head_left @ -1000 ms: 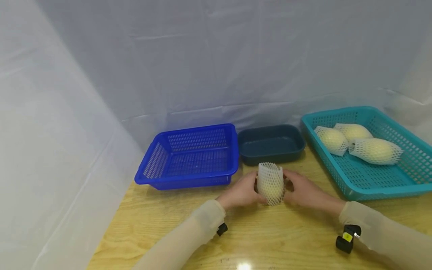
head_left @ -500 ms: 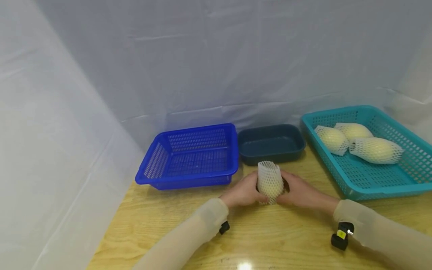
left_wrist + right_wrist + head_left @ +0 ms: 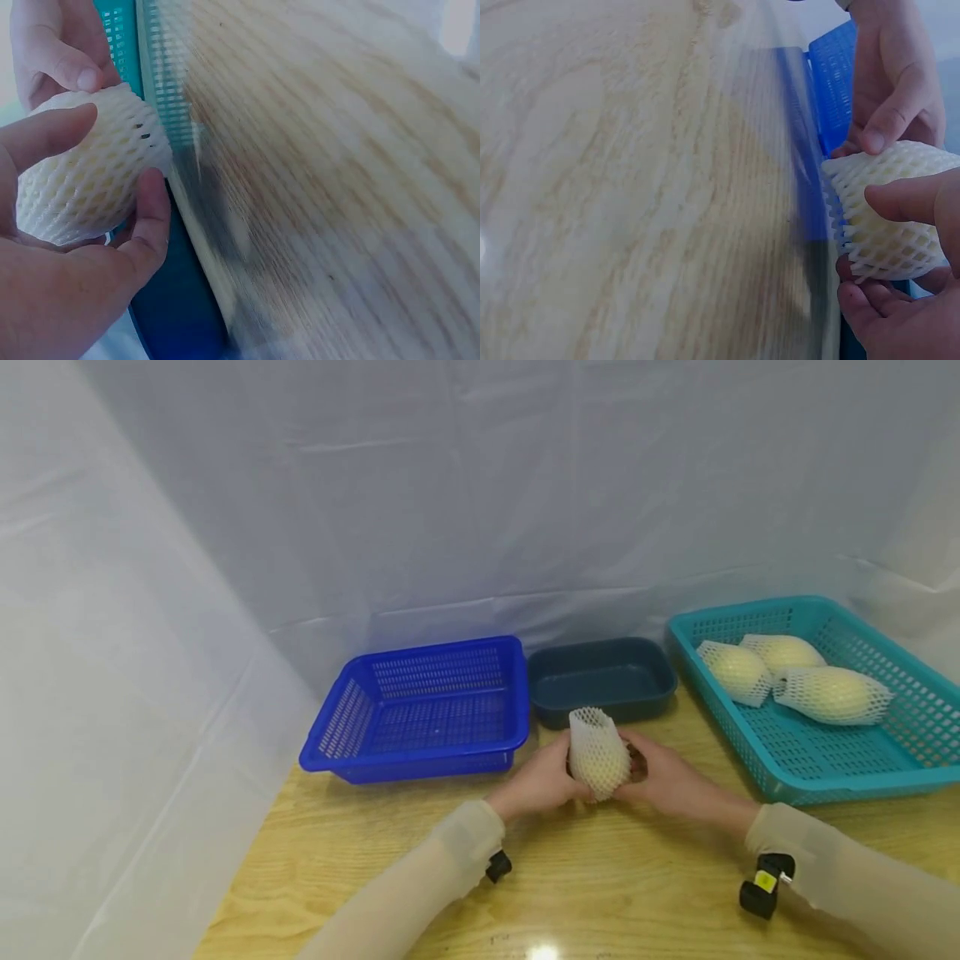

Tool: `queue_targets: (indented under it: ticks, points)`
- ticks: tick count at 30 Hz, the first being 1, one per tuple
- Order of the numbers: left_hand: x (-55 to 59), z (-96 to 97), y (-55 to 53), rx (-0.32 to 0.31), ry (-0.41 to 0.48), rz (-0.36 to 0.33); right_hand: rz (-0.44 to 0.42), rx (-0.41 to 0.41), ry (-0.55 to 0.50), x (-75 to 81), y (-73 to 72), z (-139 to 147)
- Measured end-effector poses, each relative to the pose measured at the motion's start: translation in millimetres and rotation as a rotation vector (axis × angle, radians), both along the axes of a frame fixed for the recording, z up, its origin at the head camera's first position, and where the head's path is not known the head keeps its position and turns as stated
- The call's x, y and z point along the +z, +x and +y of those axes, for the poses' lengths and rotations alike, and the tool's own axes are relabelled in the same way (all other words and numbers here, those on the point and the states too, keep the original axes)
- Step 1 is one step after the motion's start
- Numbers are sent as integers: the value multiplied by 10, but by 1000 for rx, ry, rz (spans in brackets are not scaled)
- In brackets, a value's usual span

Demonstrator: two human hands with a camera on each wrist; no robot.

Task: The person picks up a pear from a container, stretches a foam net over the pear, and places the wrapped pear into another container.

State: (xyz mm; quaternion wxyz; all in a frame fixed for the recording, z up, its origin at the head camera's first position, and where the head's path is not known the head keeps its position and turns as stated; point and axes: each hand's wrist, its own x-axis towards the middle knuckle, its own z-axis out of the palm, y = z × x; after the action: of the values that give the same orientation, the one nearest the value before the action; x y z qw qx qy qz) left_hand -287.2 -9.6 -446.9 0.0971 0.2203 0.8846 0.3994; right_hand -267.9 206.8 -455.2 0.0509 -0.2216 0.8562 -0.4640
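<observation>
Both hands hold a pale yellow fruit in a white foam net sleeve (image 3: 598, 758) above the wooden table, in front of the dark tray. My left hand (image 3: 542, 779) grips it from the left, thumb on the near side. From the right, my right hand (image 3: 663, 778) grips it as well, its thumb lying across the net in the right wrist view. The sleeve's upper end stands open and leans slightly left. In the left wrist view, the foam net (image 3: 94, 169) sits between the left thumb and fingers. The fruit's exact kind is hidden by the net.
A blue basket (image 3: 431, 758) stands at the left. Beside it is a dark teal tray (image 3: 603, 710). At the right, a turquoise basket (image 3: 862, 789) contains 3 netted fruits, one being a netted yellow fruit (image 3: 832, 696). White sheeting (image 3: 480, 485) hangs behind.
The netted fruit has risen slightly and its upper end has tipped a little to the left and away. Both hands stay around it, with small shifts of the right fingers.
</observation>
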Motion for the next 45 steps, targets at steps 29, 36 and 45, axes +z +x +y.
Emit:
queue_targets:
  ticks: [29, 36, 45]
  points:
    - [21, 118, 53, 242, 338, -160, -29, -20, -4, 100, -48, 14]
    - [42, 125, 51, 255, 426, -215, -94, -87, -76, 188, 9, 54]
    - [109, 181, 88, 236, 567, -344, -96, -170, -101, 221, 3, 57]
